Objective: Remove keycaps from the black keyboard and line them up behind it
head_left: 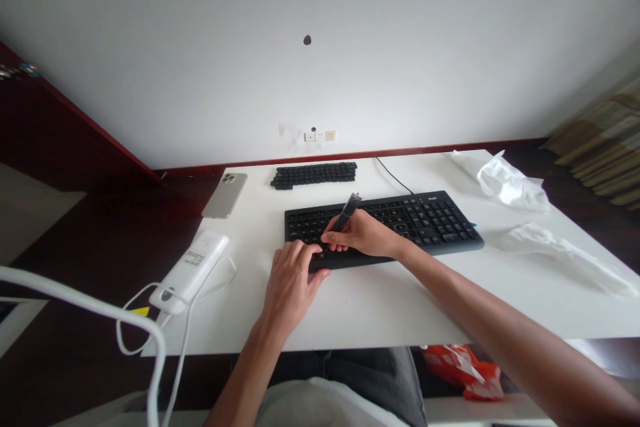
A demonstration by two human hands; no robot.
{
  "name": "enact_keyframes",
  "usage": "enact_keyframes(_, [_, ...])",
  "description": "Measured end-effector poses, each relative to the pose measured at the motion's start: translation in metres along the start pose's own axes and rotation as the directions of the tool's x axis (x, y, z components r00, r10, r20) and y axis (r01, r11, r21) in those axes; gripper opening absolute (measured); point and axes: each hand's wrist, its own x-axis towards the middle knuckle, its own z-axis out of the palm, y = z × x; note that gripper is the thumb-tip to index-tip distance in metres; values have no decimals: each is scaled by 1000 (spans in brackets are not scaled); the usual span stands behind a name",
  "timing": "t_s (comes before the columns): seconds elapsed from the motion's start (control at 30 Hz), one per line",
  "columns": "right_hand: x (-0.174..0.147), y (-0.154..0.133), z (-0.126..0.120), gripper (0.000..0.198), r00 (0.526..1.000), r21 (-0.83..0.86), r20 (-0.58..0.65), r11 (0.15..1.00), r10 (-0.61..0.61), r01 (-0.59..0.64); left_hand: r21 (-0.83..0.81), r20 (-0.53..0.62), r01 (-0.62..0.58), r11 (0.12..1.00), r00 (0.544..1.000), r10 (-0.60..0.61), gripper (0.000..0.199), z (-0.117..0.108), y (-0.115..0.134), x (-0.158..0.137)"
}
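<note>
A black keyboard (pixel 430 217) with a number pad lies slightly angled on the white table. My right hand (pixel 367 233) is closed around a black pen-like tool (pixel 347 211) with a shiny upper end. Its lower tip is hidden by my fingers, over the keys at the keyboard's left part. My left hand (pixel 294 275) grips the keyboard's front left corner, fingers bent over the top and thumb along the front edge. Both hands are close together. Behind the keyboard rests a flat block of black keys (pixel 315 175) with stepped ends.
At the left of the table (pixel 370 307) are a phone (pixel 225 196) and a white power bank (pixel 190 271) with a looped white cable (pixel 186 340). Crumpled white wrapping (pixel 513 181) lies at the right. The keyboard's black cord (pixel 395 177) runs toward the wall. An orange-red bag (pixel 463 367) shows below the table edge.
</note>
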Motion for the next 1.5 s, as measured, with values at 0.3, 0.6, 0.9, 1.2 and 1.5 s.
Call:
enact_keyframes(0.3, [-6,-9,6,24,994,-244,16,964,-108,109,-74,-56,48,996,997,-52,44,-1,-1,-1])
enact_keyframes(0.6, [-8,-8,9,26,994,-196,70,976,-87,99,-84,-17,47,995,999,-48,40,-3,2,3])
enact_keyframes(0.9, [-9,-14,26,34,990,-403,-55,910,-131,98,-10,-66,57,998,996,-57,21,3,13,6])
enact_keyframes(1.2, [-11,-15,30,32,992,-377,-73,924,-103,68,-78,-97,24,997,995,-31,23,3,10,5])
enact_keyframes(1.5, [-11,-24,11,24,991,-431,39,893,-124,129,-31,-96,7,999,995,-10,18,3,13,5])
